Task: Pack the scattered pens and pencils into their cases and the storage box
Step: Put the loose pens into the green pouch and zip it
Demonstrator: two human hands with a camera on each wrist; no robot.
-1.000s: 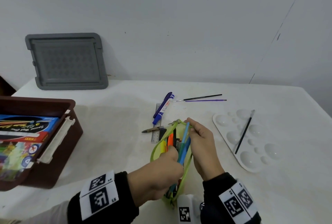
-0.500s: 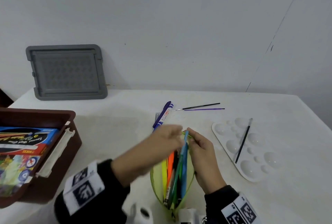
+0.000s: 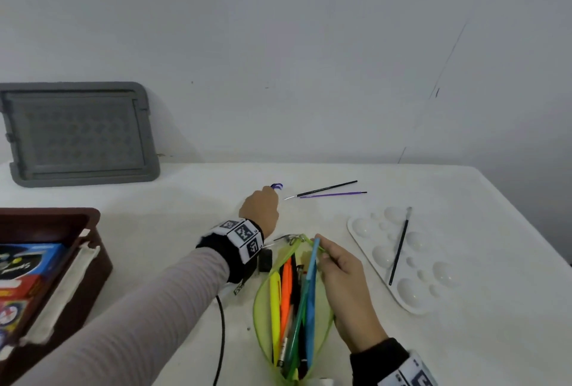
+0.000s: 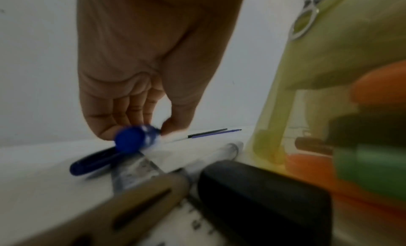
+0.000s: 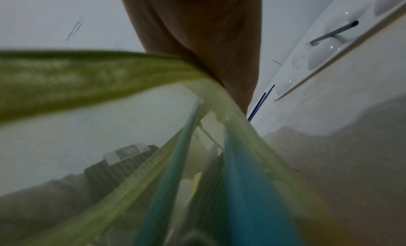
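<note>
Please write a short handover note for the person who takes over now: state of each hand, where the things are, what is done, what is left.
Left hand: reached out past the case, fingers closing on the blue marker; a dark blue pen lies beside it.
Right hand: pinches the rim of the green pencil case, holding it open.
Done: several pens and markers are in the case; boxed sets are in the brown storage box.
Left: marker, dark blue pen, two thin brushes, the brush on the white palette, a ruler and small items near the case. The case is not yet zipped.
</note>
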